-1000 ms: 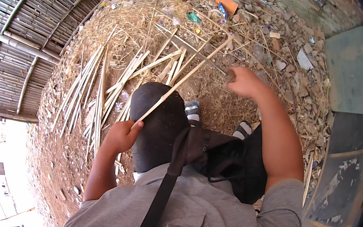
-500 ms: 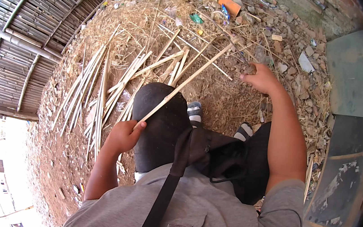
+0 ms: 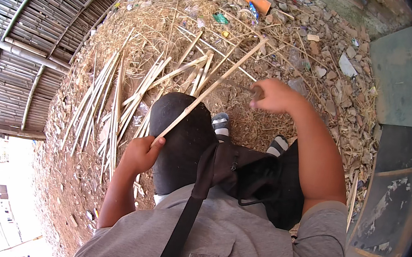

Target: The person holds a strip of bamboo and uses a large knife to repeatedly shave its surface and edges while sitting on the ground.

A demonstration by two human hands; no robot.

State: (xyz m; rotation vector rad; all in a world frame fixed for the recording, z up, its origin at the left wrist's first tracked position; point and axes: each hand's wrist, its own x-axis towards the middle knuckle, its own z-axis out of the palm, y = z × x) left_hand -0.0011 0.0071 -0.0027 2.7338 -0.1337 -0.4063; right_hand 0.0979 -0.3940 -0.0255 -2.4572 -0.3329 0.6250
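Observation:
My left hand is closed around the lower end of a long pale bamboo strip. Slanting up and away to the right, the strip rests over my black-covered left knee. My right hand grips the brown handle of a knife. Its thin dark blade points left and reaches the strip's upper half; whether it touches the strip I cannot tell.
Several split bamboo strips lie on the straw-strewn ground to the left and ahead. Stones, an orange slab and green plastic litter are farther off. A bamboo slat wall stands left, grey panels right.
My right hand has swung left with the knife, bringing the blade from beyond the strip's far end down to its upper half. My left hand and the strip have hardly moved.

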